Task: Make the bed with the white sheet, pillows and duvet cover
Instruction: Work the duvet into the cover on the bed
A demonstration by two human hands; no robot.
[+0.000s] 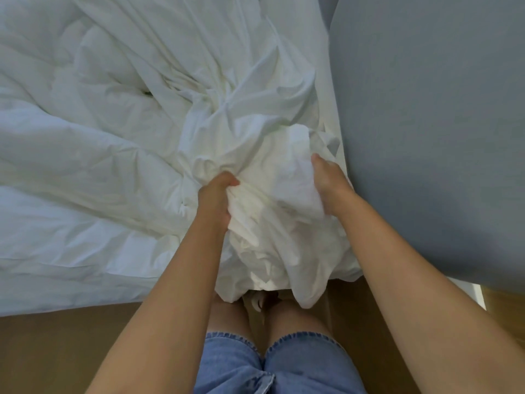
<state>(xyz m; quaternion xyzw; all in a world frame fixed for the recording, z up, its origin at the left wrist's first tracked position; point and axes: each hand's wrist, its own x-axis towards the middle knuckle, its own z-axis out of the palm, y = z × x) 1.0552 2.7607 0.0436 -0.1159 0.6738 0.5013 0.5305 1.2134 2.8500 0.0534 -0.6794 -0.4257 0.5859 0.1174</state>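
Both hands (218, 194) gripping duvet cover (264, 211)

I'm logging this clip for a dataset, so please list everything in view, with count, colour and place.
duvet: one, white, rumpled, covering the bed at left and centre.
cover: one, white, bunched at the bed's near edge, hanging toward the floor.
headboard: one, grey-blue, at right.
floor: brown, along the bottom.
shorts: one pair, blue denim, bottom centre.
left hand: grips the cover.
right hand: grips the cover, fingers hidden in the fabric.
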